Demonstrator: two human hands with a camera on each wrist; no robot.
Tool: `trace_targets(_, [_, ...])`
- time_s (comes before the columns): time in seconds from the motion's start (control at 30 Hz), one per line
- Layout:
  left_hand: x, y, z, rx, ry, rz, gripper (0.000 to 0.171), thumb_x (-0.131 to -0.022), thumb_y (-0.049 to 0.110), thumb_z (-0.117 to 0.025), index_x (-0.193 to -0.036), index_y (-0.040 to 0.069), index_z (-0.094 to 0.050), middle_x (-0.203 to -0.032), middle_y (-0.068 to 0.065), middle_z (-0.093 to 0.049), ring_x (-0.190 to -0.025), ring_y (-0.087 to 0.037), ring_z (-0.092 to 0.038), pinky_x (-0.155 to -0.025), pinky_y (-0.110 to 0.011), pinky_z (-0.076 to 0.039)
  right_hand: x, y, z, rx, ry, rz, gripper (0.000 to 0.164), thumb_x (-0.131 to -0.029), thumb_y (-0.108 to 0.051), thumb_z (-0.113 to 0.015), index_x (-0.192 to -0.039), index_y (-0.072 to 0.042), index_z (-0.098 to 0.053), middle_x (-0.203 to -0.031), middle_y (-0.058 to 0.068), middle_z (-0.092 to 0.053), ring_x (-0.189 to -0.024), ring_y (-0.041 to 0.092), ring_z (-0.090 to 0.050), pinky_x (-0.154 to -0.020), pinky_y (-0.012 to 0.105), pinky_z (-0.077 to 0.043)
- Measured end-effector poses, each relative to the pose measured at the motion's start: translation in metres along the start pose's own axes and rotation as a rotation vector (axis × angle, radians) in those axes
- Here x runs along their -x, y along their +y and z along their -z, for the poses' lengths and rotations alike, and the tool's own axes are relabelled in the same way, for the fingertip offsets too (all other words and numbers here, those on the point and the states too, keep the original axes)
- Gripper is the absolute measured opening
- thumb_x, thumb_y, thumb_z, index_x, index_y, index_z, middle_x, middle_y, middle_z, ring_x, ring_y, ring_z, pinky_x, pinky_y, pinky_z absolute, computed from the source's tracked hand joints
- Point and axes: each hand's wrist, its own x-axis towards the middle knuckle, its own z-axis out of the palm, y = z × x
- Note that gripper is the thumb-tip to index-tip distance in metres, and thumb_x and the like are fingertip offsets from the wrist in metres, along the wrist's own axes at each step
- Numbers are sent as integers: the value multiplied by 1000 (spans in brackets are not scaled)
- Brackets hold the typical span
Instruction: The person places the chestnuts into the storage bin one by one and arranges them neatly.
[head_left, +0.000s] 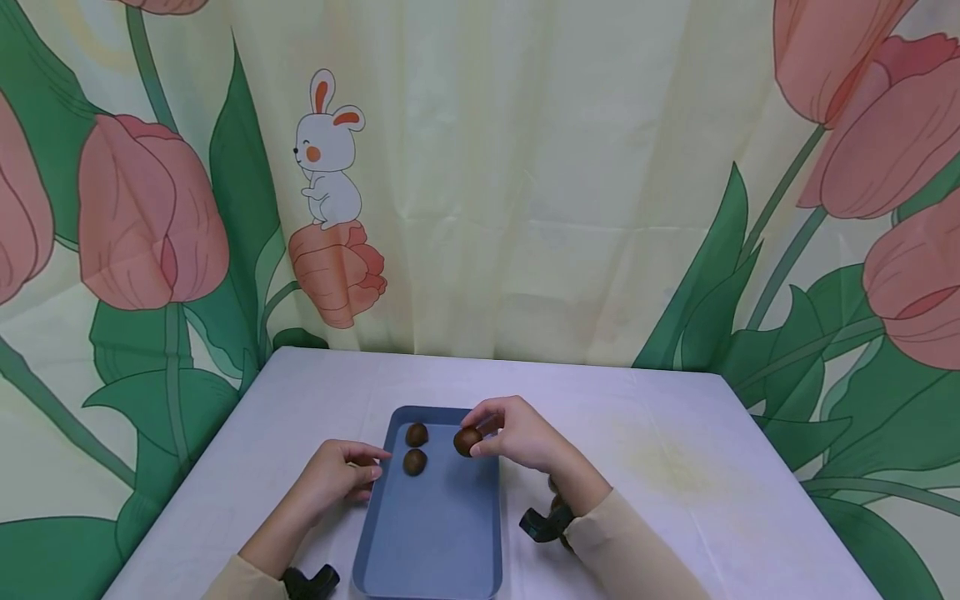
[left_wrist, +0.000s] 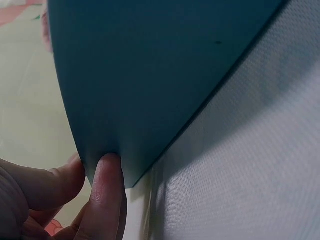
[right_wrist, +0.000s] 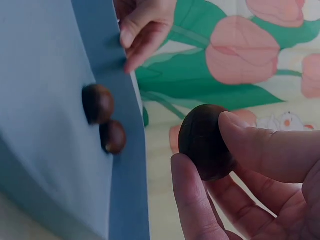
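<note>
My right hand (head_left: 521, 433) pinches a brown chestnut (head_left: 467, 442) between thumb and fingers, over the far right part of a blue-grey tray (head_left: 431, 542). In the right wrist view this chestnut (right_wrist: 205, 142) looks dark and rounded, with the thumb on one side and a fingertip on the other. Two more chestnuts (head_left: 415, 462) sit in the tray, one behind the other near its left wall. My left hand (head_left: 337, 475) holds the tray's left rim. The left wrist view has its fingertips (left_wrist: 107, 172) against the tray's outer wall (left_wrist: 135, 90).
Right of the tray, several chestnuts (head_left: 557, 502) lie on the white-covered table (head_left: 660, 483), mostly hidden behind my right wrist. A curtain (head_left: 525, 208) printed with tulips and a rabbit hangs behind the table's far edge. Each wrist carries a black camera mount (head_left: 543, 525).
</note>
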Motion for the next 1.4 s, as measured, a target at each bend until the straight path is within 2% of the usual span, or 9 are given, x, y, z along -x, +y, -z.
trace_targets(0.13, [0,1,0,1,-3,-5,22,-95,-3,-77,-116,3,-82,-96,-11,-68,-77,-17,-65,-64,-32,-65,-6,-5,-11,-18,-17,-2,27,-89,-8,-86,-112,-22,-81,-113,0,-77,-107,26,-72,-86,35,-60])
trace_targets(0.27, [1,1,0,-1,-3,-4,22,-95,-2,-77,-116,2,-82,-95,-12,-69,-77,-17,-66,-65,-33,-66,-13,-9,-22,-20,-40,21,27,-87,-7,-87,-111,-19,-82,-111,0,-78,-106,27,-72,-83,33,-59])
trace_targets(0.43, [1,2,1,-2,-6,-1,23,-96,-2,-76,-117,3,-82,-96,-12,-69,-78,-17,-68,-66,-33,-67,-21,-15,-35,3,-57,38,28,-86,-7,-89,-110,-19,-82,-111,-3,-78,-105,23,-73,-82,32,-62])
trace_targets(0.6, [1,2,0,0,0,10,23,-96,-3,-76,-117,4,-82,-97,-13,-71,-77,-17,-71,-66,-32,-67,-26,-16,-48,34,-78,22,30,-86,-6,-90,-109,-23,-82,-114,-8,-77,-103,18,-75,-83,29,-63])
trace_targets(0.77, [1,2,0,-4,-2,12,23,-96,-2,-76,-117,4,-82,-98,-13,-71,-77,-16,-71,-68,-34,-67,-28,-14,-57,51,-98,-10,28,-85,-7,-91,-106,-23,-82,-111,-6,-76,-97,19,-76,-83,28,-63])
trace_targets(1.0, [0,2,2,-5,-6,9,24,-96,-2,-76,-118,5,-82,-98,-12,-71,-77,-17,-71,-69,-36,-67,-30,-13,-66,66,-114,-49,29,-84,-6,-91,-105,-25,-83,-114,-6,-76,-89,11,-76,-81,31,-61])
trace_targets(1.4, [0,1,2,-1,-4,2,24,-96,-2,-76,-118,5,-82,-98,-12,-71,-77,-16,-71,-67,-34,-67,-34,-11,-84,203,-127,-8,29,-81,-3,-92,-104,-19,-85,-95,-8,-78,-75,4,-68,-72,23,-55])
